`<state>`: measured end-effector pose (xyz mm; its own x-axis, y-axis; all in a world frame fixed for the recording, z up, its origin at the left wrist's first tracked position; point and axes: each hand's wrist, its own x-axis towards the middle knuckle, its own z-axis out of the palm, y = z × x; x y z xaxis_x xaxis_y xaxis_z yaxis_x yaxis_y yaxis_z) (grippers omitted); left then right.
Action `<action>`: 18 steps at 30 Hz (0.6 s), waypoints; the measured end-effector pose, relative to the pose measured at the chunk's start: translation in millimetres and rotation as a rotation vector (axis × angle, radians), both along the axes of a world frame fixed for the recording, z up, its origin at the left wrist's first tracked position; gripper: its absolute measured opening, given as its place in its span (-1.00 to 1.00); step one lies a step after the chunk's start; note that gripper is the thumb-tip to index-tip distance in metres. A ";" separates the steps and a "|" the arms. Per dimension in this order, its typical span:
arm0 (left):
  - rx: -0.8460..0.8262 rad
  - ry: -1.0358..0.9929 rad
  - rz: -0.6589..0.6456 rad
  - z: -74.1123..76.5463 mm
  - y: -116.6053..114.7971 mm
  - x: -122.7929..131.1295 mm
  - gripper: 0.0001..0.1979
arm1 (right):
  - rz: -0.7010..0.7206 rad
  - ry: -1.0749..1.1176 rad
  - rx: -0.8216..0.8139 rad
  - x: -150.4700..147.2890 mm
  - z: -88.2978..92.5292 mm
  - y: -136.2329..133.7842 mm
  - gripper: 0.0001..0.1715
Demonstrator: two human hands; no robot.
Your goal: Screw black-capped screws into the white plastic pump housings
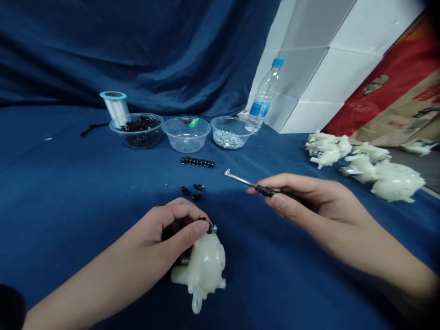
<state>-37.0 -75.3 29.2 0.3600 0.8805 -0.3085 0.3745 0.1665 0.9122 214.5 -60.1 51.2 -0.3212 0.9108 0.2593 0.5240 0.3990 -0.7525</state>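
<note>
Cream plastic housing (202, 270) lies on blue cloth (68, 183), with the left hand (172, 233) closed around its top, pinching a small black part (208, 228) and silver screw (215, 228). Right hand (309, 206) grips a black-handled screwdriver (240, 179) above the cloth. Three clear plastic bowls (186, 120) stand beyond; three loose black parts (195, 196) lie nearer.

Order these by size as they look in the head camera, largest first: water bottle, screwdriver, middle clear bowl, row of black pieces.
Water bottle
Screwdriver and middle clear bowl: they look alike; screwdriver is nearer the camera, so unsure
Row of black pieces
</note>
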 end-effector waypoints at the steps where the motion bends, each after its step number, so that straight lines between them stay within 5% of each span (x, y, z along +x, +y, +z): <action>1: -0.005 -0.022 -0.004 -0.5 1.3 0.8 -0.71 | -0.001 -0.007 0.018 0.1 0.3 -0.5 -0.83; 18: -0.011 -0.103 0.104 -4.7 1.0 4.8 -0.67 | -0.052 0.027 0.140 -2.4 -6.1 -3.6 -0.83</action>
<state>-32.2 -74.3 24.4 0.2974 0.9115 -0.2843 0.2592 0.2095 0.9428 212.2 -63.8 45.1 -0.2658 0.8802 0.3931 0.5266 0.4741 -0.7057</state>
